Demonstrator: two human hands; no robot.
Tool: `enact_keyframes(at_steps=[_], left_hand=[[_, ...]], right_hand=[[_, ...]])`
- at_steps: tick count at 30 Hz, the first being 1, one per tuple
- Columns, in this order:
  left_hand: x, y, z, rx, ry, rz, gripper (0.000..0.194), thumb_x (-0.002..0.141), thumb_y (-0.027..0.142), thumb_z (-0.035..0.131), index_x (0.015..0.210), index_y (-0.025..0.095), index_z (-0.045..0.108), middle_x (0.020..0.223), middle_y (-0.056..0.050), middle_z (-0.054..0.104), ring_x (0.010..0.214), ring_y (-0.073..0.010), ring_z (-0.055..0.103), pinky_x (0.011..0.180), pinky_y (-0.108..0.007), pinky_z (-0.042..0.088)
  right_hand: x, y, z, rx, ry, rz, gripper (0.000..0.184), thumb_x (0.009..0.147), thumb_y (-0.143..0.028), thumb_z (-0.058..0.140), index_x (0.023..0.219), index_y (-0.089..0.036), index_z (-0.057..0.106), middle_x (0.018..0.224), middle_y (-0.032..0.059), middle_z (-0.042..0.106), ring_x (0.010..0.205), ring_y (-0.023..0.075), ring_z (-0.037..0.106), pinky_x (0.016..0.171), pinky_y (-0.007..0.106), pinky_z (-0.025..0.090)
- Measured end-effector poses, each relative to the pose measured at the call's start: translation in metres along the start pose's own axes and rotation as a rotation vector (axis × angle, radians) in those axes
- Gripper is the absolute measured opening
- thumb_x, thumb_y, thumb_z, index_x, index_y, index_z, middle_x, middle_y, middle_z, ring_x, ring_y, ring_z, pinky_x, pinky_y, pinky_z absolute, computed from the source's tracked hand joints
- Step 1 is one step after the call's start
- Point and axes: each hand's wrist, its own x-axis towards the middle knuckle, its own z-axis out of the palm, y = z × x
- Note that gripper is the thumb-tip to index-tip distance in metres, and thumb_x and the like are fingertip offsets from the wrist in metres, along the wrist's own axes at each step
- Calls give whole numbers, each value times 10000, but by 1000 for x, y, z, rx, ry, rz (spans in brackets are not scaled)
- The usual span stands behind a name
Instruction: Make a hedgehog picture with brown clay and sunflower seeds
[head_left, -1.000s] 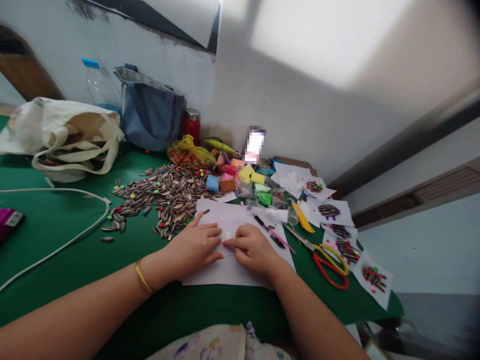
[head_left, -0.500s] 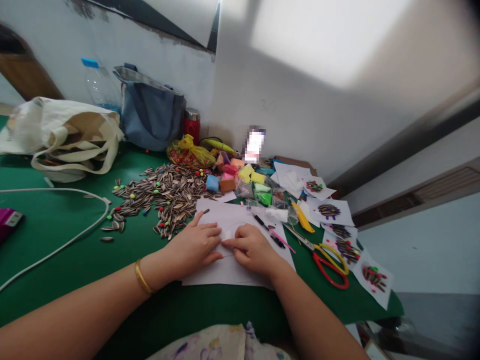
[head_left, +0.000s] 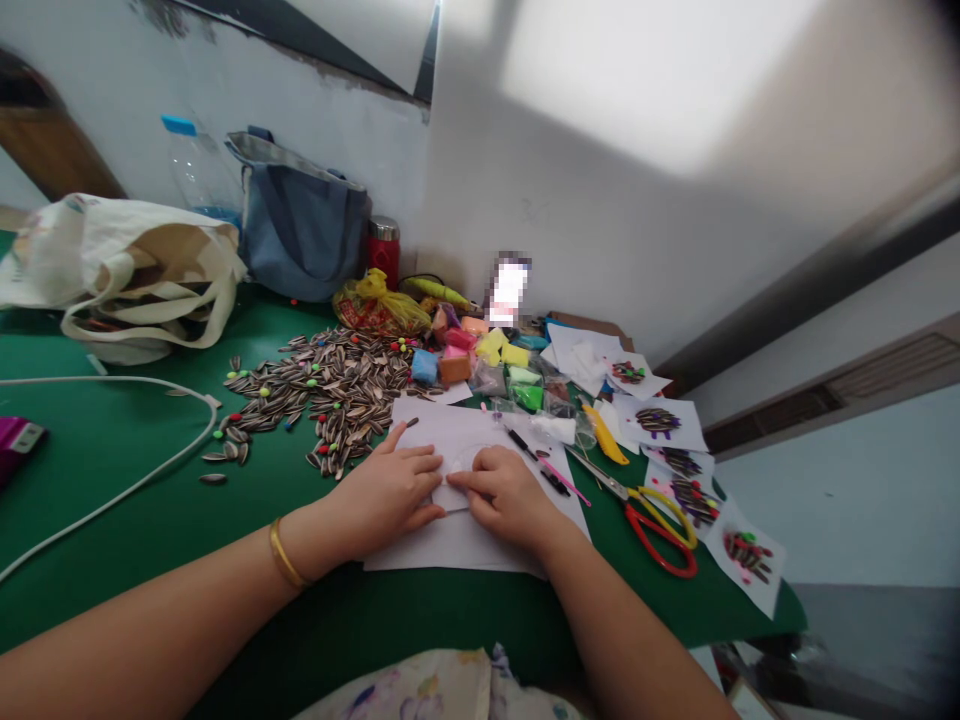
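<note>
Sheets of white paper (head_left: 495, 550) lie on the green table in front of me. My left hand (head_left: 394, 490) rests flat on the paper at left, fingers spread and holding nothing. Opposite it, my right hand (head_left: 506, 495) has its index finger stretched out, the tip pressing on the paper, the other fingers curled in. Beneath and beside that fingertip is a small white patch (head_left: 459, 466), like soft clay, inside a faint drawn outline; the hands partly cover it. A single sunflower seed (head_left: 412, 422) sits near my left fingertips.
Sunflower seeds (head_left: 352, 380) with coloured bits are heaped at left. Coloured clay packs (head_left: 454, 368) stand behind the paper. At right lie a black pen (head_left: 555, 483), scissors (head_left: 660, 520), a yellow cutter (head_left: 607, 435) and seed-decorated papers (head_left: 750, 560). A white cable (head_left: 135, 470) crosses the left.
My right index fingertip shifts very slightly on the white patch. My left hand stays in place, and nothing else visibly moves.
</note>
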Motion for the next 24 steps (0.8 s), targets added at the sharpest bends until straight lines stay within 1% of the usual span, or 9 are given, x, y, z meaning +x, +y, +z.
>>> enact_keyframes(at_steps=[6, 9, 12, 15, 24], left_hand=[[0, 0, -1, 2, 3, -3, 209, 867, 388, 654, 990, 228, 706, 1125, -71, 705, 1151, -247, 617, 1214, -549, 87], [1, 0, -2, -3, -18, -10, 205, 877, 386, 642, 995, 228, 697, 1118, -69, 705, 1152, -244, 615, 1210, -558, 86], [1, 1, -3, 0, -7, -5, 200, 878, 384, 640, 997, 234, 696, 1109, -66, 705, 1139, -239, 619, 1209, -556, 89], [1, 1, -3, 1, 16, 5, 195, 875, 382, 642, 992, 239, 701, 1099, -65, 706, 1124, -234, 625, 1210, -546, 97], [0, 1, -2, -8, 2, -4, 189, 876, 381, 640, 974, 232, 701, 1103, -67, 704, 1136, -242, 618, 1210, -553, 72]], right_hand=[[0, 4, -2, 57, 59, 1, 347, 801, -105, 583, 1077, -235, 748, 843, 49, 599, 812, 191, 547, 768, 343, 424], [0, 3, -4, 110, 65, 20, 291, 789, -86, 583, 964, -224, 771, 825, 45, 596, 801, 187, 555, 771, 339, 437], [0, 1, -4, 121, 24, 26, 257, 769, -64, 594, 879, -213, 772, 791, 34, 599, 791, 182, 566, 774, 331, 443], [1, 0, -3, 100, 0, 28, 269, 758, -45, 595, 883, -208, 769, 784, 31, 614, 797, 184, 580, 781, 329, 448], [1, -1, -2, 115, -13, 30, 297, 774, -48, 585, 949, -206, 766, 813, 38, 625, 823, 186, 583, 801, 332, 452]])
